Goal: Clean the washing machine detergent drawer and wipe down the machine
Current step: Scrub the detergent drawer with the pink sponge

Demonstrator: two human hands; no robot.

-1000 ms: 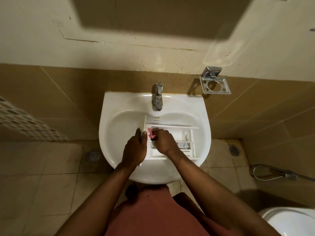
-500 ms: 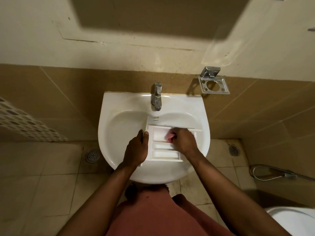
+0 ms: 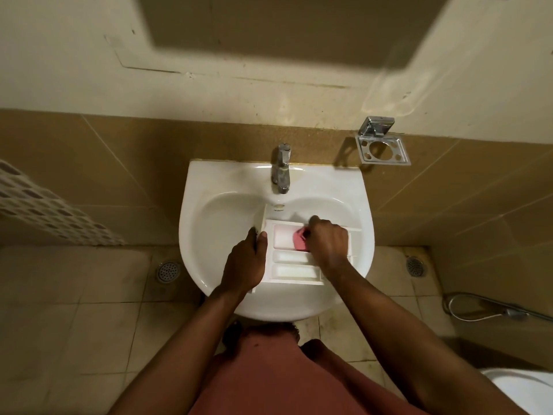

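Two grips: we're holding the light, stiff, likely slick drawer (image 3: 294,272) by its end with left hand (image 3: 244,262), right hand (image 3: 327,241) clutching pink scrubber (image 3: 300,241).

white detergent drawer (image 3: 294,269) lies flat in the sink, compartments up, pink cloth (image 3: 300,242) inside.

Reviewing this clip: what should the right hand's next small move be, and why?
Probably drag the small pink scrubber leftward through the far compartment of the white plastic detergent drawer: the right hand pinches it at that compartment's right end, while the left hand grips the drawer's left end.
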